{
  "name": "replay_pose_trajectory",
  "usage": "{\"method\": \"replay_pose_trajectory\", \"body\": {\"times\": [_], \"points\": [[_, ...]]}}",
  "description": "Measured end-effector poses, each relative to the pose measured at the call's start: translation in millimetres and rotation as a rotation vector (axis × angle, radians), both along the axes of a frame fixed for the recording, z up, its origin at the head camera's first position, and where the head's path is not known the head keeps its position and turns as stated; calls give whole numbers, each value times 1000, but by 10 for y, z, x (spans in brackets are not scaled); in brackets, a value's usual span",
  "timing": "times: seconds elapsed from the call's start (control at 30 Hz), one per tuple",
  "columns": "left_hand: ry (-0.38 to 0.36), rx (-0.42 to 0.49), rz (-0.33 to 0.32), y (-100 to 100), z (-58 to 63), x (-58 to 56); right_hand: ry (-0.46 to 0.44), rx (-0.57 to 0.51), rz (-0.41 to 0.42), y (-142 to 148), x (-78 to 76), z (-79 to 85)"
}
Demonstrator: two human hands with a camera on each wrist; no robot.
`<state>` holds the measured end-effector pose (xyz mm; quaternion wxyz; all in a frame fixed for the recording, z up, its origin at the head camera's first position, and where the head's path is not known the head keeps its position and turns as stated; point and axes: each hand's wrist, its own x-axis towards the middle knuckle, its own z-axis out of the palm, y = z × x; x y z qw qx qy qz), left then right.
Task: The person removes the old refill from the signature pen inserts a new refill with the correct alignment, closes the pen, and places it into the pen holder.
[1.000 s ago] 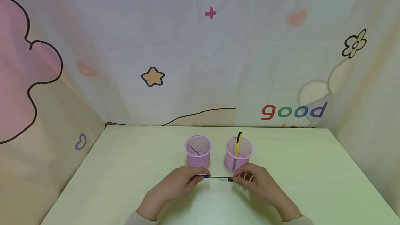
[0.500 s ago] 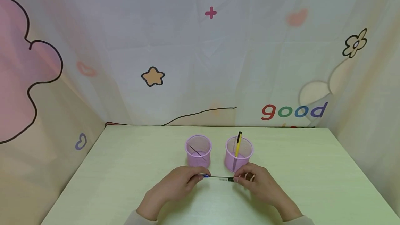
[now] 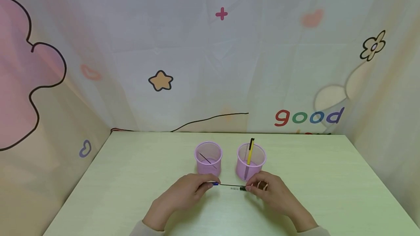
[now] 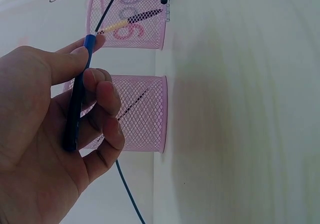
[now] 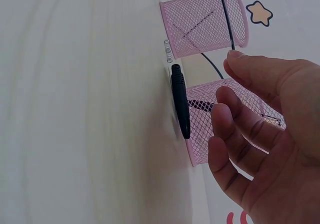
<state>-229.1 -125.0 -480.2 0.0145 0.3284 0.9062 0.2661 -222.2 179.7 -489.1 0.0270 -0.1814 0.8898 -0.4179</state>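
Note:
In front of two pink mesh cups, my left hand [image 3: 187,191] grips a dark pen barrel with a blue end [image 4: 76,103]. A thin dark refill [image 3: 232,185] runs from that blue end across to my right hand [image 3: 273,194]. My right thumb and a finger pinch the refill's other end; the remaining fingers curl loosely, holding nothing. On the table below the right fingers lies a black pen part [image 5: 181,103], apart from the hand. A small clear-looking spring [image 5: 168,51] lies in line with it, to its left in the head view.
The left mesh cup [image 3: 209,170] holds a thin dark stick. In the right mesh cup [image 3: 242,170] leans a yellow pen [image 3: 251,154] with a black clip. A printed curtain [image 3: 197,46] hangs behind the pale table [image 3: 131,163].
My left hand has shifted very slightly left and up with the pen barrel, and the refill now slants a little. My right hand and the parts on the table look nearly unchanged.

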Motion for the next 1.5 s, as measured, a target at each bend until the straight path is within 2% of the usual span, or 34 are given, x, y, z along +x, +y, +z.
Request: {"method": "replay_pose_trajectory", "body": {"times": [0.6,0.93,1.5], "points": [[-28,20,4,-24,40,4,-26,9,-8,27,-3,-2],[-1,21,2,-37,36,-4,-36,13,-7,66,-37,-35],[-14,14,0,-30,38,0,-27,30,2,49,-27,-94]]}}
